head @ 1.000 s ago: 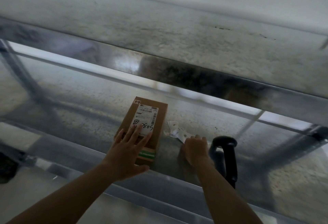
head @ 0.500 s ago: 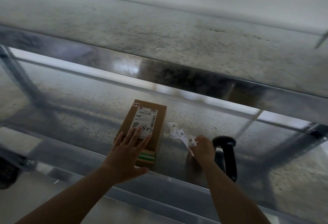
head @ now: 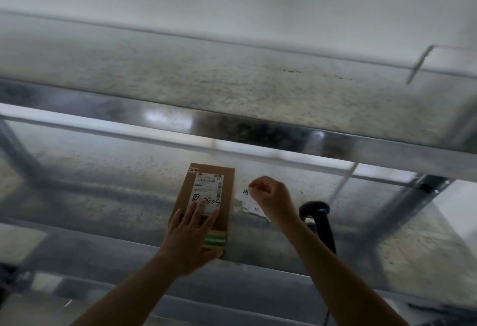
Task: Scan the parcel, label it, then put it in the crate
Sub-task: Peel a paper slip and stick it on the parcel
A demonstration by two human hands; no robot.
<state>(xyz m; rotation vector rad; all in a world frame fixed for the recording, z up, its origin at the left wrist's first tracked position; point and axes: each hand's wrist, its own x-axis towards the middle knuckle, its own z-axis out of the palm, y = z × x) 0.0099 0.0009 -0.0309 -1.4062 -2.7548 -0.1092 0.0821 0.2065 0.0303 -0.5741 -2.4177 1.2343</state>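
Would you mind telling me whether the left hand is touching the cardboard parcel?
Touching. The head view shows the left hand lying flat on the parcel, fingers spread over the near end of its white shipping label, with no gap visible.

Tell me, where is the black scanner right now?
In the head view the black scanner stands low and right of centre on the metal shelf, just right of the right hand, with the cardboard parcel further left.
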